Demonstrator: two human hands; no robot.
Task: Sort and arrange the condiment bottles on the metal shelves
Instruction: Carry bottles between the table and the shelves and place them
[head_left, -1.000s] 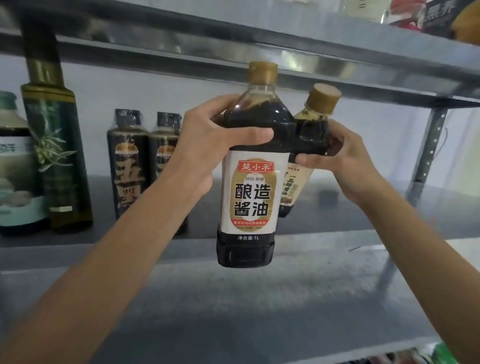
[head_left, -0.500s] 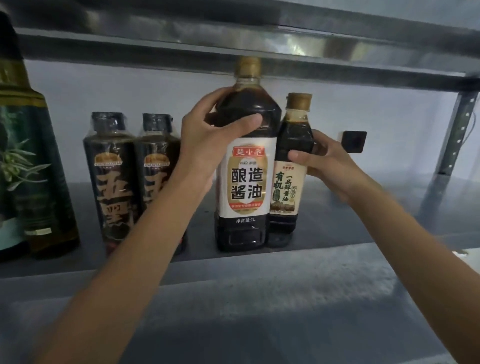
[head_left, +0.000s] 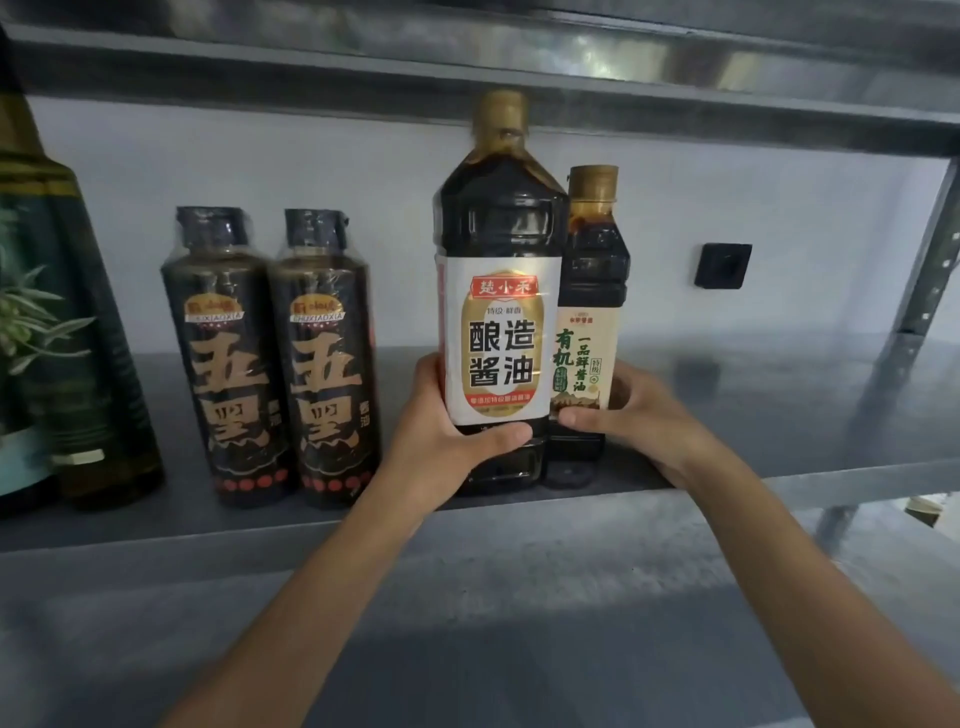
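Note:
A large soy sauce bottle with a white and gold label stands upright on the metal shelf. My left hand grips its lower part, thumb across the front. Touching its right side stands a smaller soy sauce bottle with a cream label. My right hand holds the lower part of this smaller bottle, thumb under the label. Both bottles have tan caps.
Two dark shrink-wrapped bottles stand side by side to the left. A tall green olive oil bottle is at the far left. An upper shelf hangs close above the caps. A shelf post and a black wall socket are at right.
Both bottles were lowered from the air onto the shelf and now stand upright. My hands slid down from the bottles' shoulders to their lower parts.

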